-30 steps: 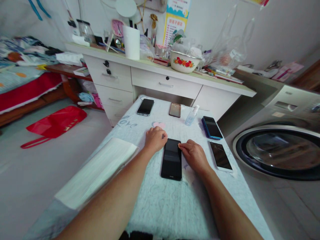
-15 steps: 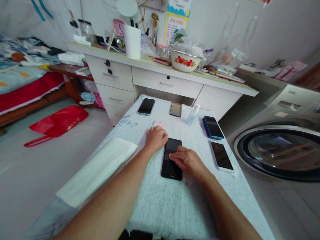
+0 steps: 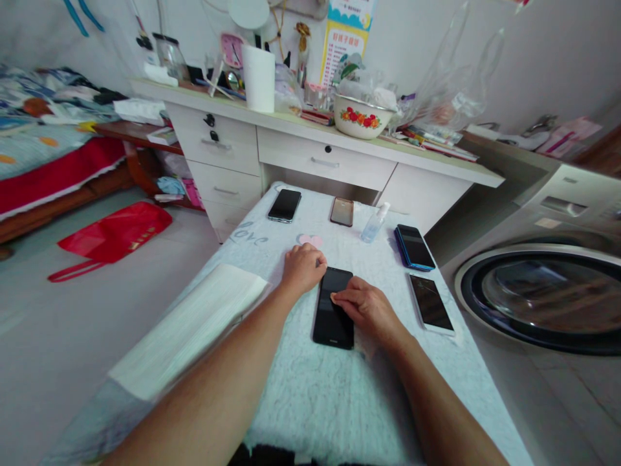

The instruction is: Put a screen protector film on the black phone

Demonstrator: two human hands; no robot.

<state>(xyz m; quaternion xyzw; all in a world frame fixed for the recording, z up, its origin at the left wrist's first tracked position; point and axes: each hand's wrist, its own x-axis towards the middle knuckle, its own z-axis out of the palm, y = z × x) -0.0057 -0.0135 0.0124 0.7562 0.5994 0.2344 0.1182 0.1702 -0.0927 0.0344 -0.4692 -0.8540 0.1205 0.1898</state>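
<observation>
A black smartphone (image 3: 334,320) lies flat, screen up, on the cloth-covered table in front of me. My left hand (image 3: 305,266) is closed at its upper left corner, curled fingers and thumb against the edge, steadying it. Over the middle of the screen, my right hand (image 3: 366,305) is closed in a pinch with the fingertips pressed to the glass. Whatever sits between those fingertips, if anything, is too small to make out. A folded stack of white paper or cloth (image 3: 189,330) lies beside my left forearm.
Further phones lie around: a black one (image 3: 284,206), one in blue (image 3: 414,247) and a white one (image 3: 431,304). A brownish phone case (image 3: 342,211) and a clear spray bottle (image 3: 374,223) are toward the back. A desk (image 3: 320,158) stands behind, a washing machine (image 3: 543,285) at right.
My right hand has shifted slightly up and to the right on the phone's screen, still pinched. My left hand stays at the phone's upper left corner.
</observation>
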